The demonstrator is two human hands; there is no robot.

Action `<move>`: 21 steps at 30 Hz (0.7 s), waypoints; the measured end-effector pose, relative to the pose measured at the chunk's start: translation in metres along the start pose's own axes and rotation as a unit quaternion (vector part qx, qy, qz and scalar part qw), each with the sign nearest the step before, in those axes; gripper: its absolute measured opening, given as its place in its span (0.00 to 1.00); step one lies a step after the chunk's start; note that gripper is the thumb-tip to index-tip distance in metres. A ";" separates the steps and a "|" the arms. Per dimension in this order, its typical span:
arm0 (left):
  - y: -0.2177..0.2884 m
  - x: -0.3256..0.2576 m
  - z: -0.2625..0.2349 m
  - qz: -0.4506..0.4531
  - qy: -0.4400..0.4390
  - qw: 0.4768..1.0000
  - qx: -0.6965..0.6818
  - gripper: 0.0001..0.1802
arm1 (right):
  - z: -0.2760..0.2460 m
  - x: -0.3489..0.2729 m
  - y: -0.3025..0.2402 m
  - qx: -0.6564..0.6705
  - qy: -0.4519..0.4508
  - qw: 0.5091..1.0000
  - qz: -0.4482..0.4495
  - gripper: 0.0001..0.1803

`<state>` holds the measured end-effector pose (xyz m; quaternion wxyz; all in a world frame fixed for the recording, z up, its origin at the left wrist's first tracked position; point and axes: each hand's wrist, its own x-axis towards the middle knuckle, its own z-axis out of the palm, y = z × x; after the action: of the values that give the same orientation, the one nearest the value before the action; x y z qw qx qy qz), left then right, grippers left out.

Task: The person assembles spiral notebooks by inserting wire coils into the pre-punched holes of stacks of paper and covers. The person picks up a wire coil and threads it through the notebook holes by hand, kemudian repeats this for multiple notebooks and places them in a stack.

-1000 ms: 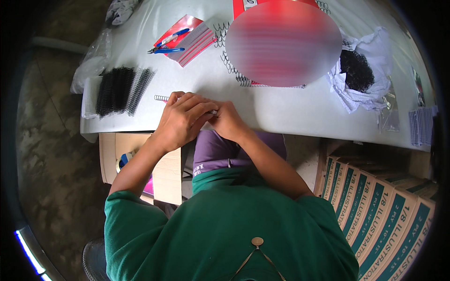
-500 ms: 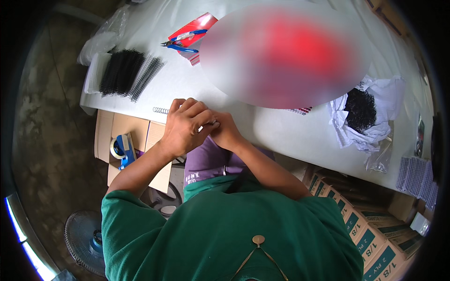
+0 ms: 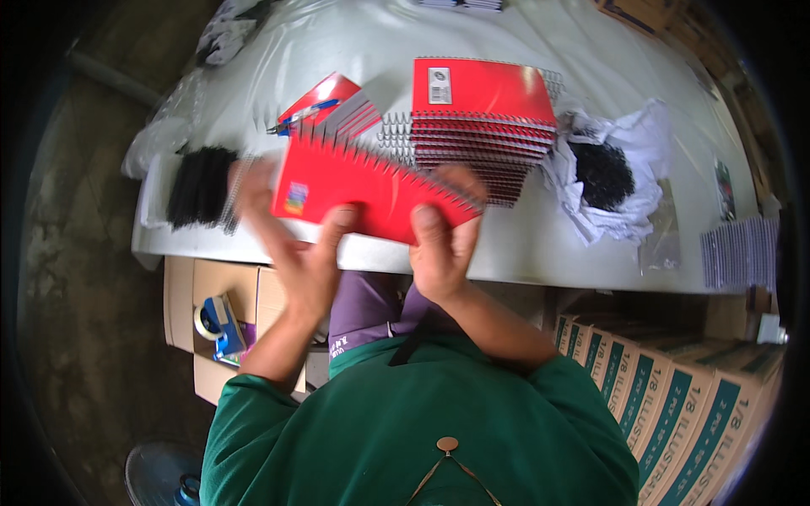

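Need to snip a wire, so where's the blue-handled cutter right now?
In the head view, the blue-handled cutter lies left of the tall notebook stack, on a smaller red-and-grey pile, just beyond the held red notebook.

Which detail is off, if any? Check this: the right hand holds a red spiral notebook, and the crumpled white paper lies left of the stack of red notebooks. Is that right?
The side is wrong: the head view shows the crumpled white paper right of the stack of red notebooks. The right hand does hold a red spiral notebook.
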<state>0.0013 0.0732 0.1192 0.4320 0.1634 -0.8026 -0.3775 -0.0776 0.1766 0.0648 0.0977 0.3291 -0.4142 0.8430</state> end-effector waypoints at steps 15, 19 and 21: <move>0.007 0.068 0.112 0.190 0.097 0.976 0.037 0.18 | -0.075 0.098 0.002 -0.331 0.131 0.934 -0.007 0.23; 0.001 0.054 0.122 0.068 0.118 0.986 -0.093 0.13 | -0.069 0.098 0.020 -0.343 0.212 0.907 -0.121 0.11; -0.001 0.052 0.121 0.004 0.108 0.983 -0.147 0.12 | -0.071 0.097 0.022 -0.331 0.208 0.913 -0.114 0.10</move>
<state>-0.1278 0.0986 0.1069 0.5372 0.1345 -0.6874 -0.4699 -0.1947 0.2061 0.0813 0.3809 0.1399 -0.5992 0.6902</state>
